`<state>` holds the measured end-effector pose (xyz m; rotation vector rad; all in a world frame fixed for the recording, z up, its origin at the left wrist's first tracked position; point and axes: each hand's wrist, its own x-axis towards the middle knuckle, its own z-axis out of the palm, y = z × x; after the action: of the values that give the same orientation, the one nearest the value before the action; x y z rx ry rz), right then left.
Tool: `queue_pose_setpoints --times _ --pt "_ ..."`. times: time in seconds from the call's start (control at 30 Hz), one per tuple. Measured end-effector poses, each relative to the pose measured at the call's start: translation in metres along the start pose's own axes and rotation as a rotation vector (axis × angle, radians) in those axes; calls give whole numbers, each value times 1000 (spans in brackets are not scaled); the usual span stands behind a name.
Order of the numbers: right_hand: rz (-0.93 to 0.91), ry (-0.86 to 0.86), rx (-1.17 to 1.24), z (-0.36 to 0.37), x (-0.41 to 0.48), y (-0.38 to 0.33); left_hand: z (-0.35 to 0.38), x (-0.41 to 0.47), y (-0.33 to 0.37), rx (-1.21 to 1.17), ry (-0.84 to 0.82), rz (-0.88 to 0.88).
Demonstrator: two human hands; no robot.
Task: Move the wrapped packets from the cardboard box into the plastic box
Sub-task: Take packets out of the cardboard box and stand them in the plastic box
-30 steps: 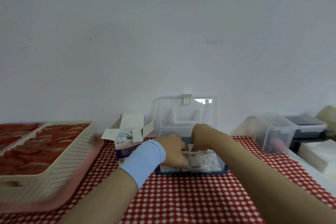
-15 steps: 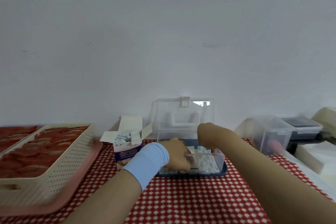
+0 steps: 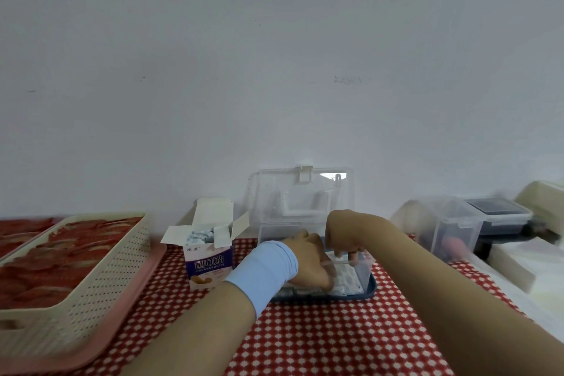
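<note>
Packets (image 3: 349, 279) in plastic box (image 3: 365, 268) under left hand (image 3: 308, 265) and right hand (image 3: 343, 233), fingers (image 3: 353, 253) curled, hold unclear; I'd seat them flat before revisiting cardboard box (image 3: 209, 262).

Pale grey wall (image 3: 274, 70) — red-checked tablecloth (image 3: 320, 342)

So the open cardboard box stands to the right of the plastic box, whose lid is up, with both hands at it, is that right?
Not quite: the head view shows the cardboard box left of the plastic box, not right. Otherwise yes: it is open, the lid is up, and the left hand and right hand are at the plastic box.
</note>
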<state>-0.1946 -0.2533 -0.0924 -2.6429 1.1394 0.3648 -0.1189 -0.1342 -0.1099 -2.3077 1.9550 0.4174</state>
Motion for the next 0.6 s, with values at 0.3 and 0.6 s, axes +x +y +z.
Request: queue_pose_setpoints --times 0.3,0.6 --pt "-145 203 56 -35 -25 -12 -48 -48 -40 -264 327 49" --pt "-537 518 348 -34 -47 -86 -36 -94 -131 -427 774 -258"
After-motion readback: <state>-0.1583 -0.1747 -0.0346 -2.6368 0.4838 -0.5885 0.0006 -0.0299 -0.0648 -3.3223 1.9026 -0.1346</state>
